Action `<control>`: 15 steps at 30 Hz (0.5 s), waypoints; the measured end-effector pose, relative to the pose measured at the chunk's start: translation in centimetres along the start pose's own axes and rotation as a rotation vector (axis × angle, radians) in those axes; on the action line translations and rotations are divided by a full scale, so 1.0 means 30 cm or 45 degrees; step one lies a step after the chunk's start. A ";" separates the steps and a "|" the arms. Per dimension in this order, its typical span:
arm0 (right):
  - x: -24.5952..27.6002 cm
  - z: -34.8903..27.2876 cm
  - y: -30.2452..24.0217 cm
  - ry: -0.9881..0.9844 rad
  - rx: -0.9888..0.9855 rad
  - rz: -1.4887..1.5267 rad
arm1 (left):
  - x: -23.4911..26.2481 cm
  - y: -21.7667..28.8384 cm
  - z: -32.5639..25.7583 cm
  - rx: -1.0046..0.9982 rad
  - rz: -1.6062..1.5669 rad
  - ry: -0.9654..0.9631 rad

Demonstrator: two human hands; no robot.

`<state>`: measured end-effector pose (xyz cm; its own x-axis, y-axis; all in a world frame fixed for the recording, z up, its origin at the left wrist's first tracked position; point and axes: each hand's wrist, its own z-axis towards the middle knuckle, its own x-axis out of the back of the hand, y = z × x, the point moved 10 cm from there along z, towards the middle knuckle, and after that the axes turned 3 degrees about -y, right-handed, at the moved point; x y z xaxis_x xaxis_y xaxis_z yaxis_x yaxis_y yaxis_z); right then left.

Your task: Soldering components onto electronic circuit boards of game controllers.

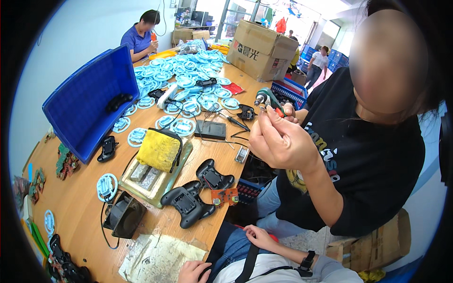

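My left hand (193,272) rests at the near table edge beside a stained white sheet (158,259), fingers loosely apart and nothing visible in them. Across my lap lies my right hand (259,237), empty, its fingers stretched over my thigh. Nearest to them on the table are two black game controllers (188,203) with their backs up and an orange circuit board (225,196). At my right a co-worker in a black T-shirt pinches something tiny in a raised hand (285,141); a green power screwdriver (268,98) is by the other hand.
A small black fan (125,214) stands left of the controllers. Behind it, a yellow cloth (159,150) lies on a tray with metal blocks. Light-blue plastic rings (160,70) pile up farther back, near a tilted blue bin (89,104) and a cardboard box (259,52). Another person sits far left.
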<state>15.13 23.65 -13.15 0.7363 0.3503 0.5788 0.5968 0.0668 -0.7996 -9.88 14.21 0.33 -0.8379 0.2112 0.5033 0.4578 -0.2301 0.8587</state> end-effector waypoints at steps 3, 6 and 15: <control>-0.002 0.001 0.004 -0.003 -0.008 -0.008 | -0.002 0.000 -0.001 -0.012 0.008 0.003; -0.003 0.003 0.005 0.000 0.008 -0.019 | 0.000 0.002 -0.001 -0.024 0.009 0.014; -0.010 0.006 0.025 0.001 0.004 -0.020 | -0.002 0.006 -0.006 -0.015 -0.004 0.006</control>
<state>15.30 23.75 -13.96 0.7273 0.3483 0.5914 0.6071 0.0754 -0.7910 -9.80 13.99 0.44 -0.8407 0.2077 0.5000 0.4515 -0.2409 0.8592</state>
